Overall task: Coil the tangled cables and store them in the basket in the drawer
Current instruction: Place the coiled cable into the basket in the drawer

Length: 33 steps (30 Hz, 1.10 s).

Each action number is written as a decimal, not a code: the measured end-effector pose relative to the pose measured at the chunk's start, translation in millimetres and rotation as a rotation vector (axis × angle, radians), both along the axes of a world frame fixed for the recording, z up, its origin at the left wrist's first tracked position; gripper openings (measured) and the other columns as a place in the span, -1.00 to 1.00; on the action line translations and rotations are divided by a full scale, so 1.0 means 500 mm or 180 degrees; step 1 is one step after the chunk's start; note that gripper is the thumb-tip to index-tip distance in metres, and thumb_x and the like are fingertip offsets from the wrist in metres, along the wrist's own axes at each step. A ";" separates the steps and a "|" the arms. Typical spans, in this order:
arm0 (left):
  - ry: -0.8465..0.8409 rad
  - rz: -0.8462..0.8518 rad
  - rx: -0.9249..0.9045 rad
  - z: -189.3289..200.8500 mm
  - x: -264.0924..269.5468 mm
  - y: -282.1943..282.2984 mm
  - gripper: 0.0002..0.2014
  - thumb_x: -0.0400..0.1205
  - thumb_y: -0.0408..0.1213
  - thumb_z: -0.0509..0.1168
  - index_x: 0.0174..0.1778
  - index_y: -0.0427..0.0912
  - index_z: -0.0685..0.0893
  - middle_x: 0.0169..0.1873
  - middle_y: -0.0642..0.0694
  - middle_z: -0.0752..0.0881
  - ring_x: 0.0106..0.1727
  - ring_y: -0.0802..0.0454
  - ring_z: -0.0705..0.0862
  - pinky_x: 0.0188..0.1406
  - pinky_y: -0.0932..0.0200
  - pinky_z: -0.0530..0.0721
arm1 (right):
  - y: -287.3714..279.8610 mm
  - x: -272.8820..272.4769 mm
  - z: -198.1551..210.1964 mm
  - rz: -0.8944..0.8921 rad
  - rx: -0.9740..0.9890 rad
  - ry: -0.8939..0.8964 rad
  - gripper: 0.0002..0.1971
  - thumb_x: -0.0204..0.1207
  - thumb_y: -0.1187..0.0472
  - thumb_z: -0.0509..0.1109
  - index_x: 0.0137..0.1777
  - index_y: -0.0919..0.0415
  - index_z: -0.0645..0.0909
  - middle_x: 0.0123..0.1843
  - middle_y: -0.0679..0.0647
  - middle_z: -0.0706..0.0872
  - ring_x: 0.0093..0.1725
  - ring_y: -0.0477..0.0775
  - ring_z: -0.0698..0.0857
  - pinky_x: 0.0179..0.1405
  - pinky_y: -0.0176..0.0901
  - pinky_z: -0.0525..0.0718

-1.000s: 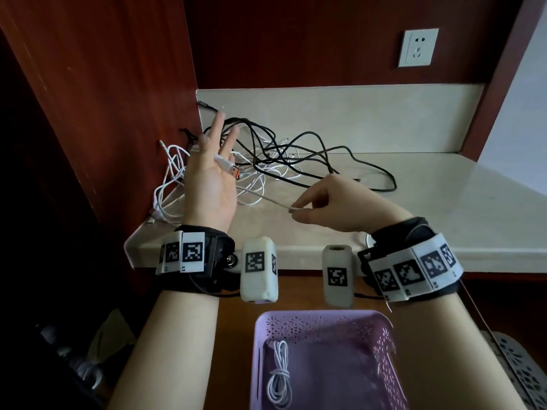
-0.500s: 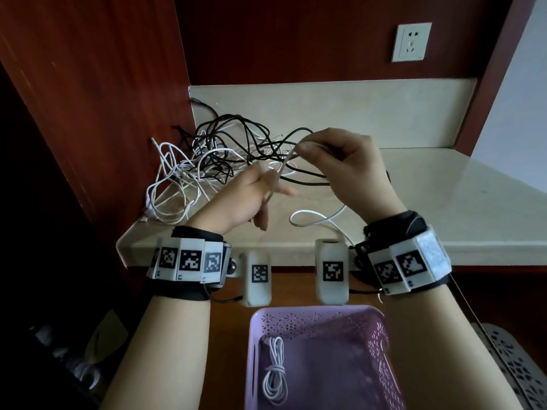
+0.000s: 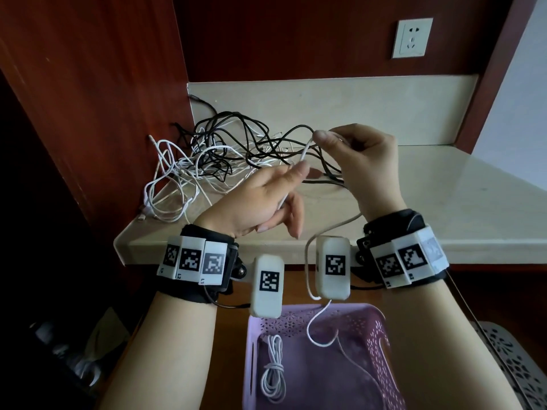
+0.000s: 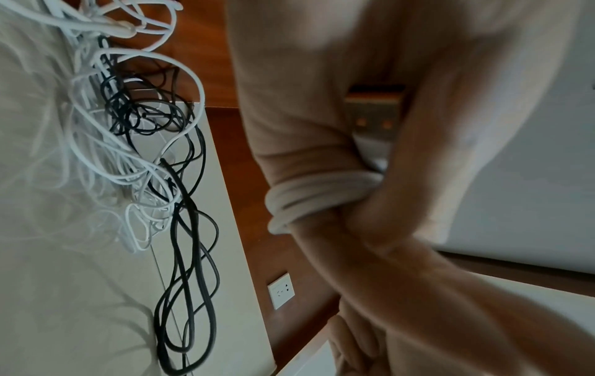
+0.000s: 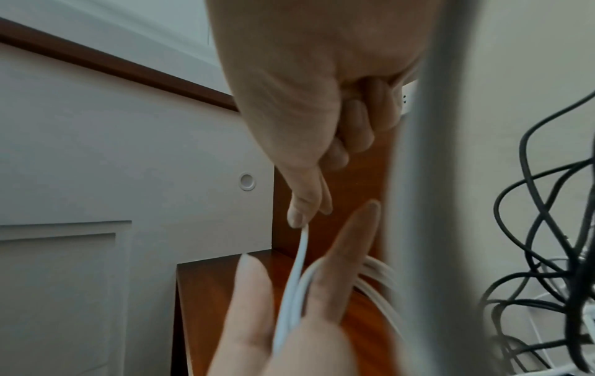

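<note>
L hand [image 3: 260,199] has white cable [image 3: 306,150] looped round its fingers, plug nipped btwn two; R hand [image 3: 361,164], at its 2 o'clock, pinches the strand: lay turns snug, side by side, feeding slack dangling at 6 o'clock over basket [image 3: 381,335], clear of the tangle [image 3: 213,161].

The head view looks forward and down from above, in front of the table's [image 3: 458,208] front edge, toward its back left corner. It takes in the left hand [image 3: 257,199], right hand [image 3: 364,164], cable tangle [image 3: 225,155] and wall socket [image 3: 412,38]. The left wrist view, rolled sideways and very close to the palm, shares the tangle and socket. The right wrist view looks along the fingers [image 5: 306,203]. All three share the white cable [image 3: 306,147] between the hands.
</note>
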<state>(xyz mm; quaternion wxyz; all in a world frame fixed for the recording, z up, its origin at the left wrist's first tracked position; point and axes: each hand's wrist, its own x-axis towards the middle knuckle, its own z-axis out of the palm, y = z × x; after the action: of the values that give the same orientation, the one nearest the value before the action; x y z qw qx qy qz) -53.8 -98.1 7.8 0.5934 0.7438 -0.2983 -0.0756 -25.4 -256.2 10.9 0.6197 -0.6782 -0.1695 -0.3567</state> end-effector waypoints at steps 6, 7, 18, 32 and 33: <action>0.0440 -0.0631 -0.0446 -0.003 0.007 0.017 -0.54 0.80 -0.18 -0.13 0.30 -0.49 0.48 -0.70 -0.13 0.59 -0.81 0.16 0.41 0.03 0.09 0.75 | 0.006 0.016 -0.018 0.0125 -0.0332 0.0404 -0.66 0.48 0.03 0.49 -0.37 0.29 0.70 -0.56 0.10 0.44 -0.50 -0.09 0.33 -0.47 -0.24 0.26; 0.0509 -0.0727 -0.0579 -0.003 0.008 0.018 -0.53 0.80 -0.21 -0.18 0.31 -0.52 0.45 -0.70 -0.13 0.60 -0.77 0.14 0.50 0.19 0.00 0.70 | 0.007 0.019 -0.023 0.0146 -0.0439 0.0435 -0.63 0.51 0.02 0.45 -0.37 0.32 0.69 -0.56 0.15 0.45 -0.48 -0.08 0.34 -0.45 -0.22 0.27; 0.0073 0.0174 -0.3355 -0.002 0.063 0.045 -0.56 0.77 -0.09 -0.12 0.39 -0.22 0.50 0.21 0.11 0.72 0.09 0.16 0.74 0.51 0.05 0.43 | 0.033 0.038 -0.072 0.0842 -0.2345 0.1247 -0.86 0.57 0.21 0.38 0.09 0.01 0.65 -0.52 -0.10 0.53 -0.58 -0.19 0.44 -0.45 -0.32 0.46; -0.0509 0.2298 -0.2326 -0.028 0.110 0.099 -0.86 0.76 -0.06 0.12 -0.01 0.15 0.58 -0.50 0.46 0.62 -0.37 0.52 0.58 0.00 0.31 0.51 | 0.019 -0.003 -0.031 0.1166 -0.2061 0.1130 -0.86 0.61 0.34 0.31 -0.01 0.20 0.71 -0.38 0.05 0.67 -0.57 0.03 0.68 -0.47 -0.25 0.65; -0.0561 0.2330 -0.2037 -0.034 0.113 0.096 -0.89 0.75 -0.05 0.14 -0.03 0.18 0.55 -0.51 0.46 0.58 -0.39 0.52 0.57 0.10 0.23 0.57 | 0.020 -0.006 -0.029 0.1126 -0.1968 0.1099 -0.86 0.61 0.32 0.31 -0.02 0.17 0.71 -0.40 0.01 0.65 -0.65 0.00 0.62 -0.58 -0.31 0.57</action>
<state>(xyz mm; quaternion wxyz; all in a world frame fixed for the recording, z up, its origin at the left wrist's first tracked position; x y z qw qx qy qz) 2.5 -50.1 -9.3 0.7521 0.5838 -0.0747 0.2964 -28.4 -246.4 -3.4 0.4575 -0.8432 -0.2764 -0.0573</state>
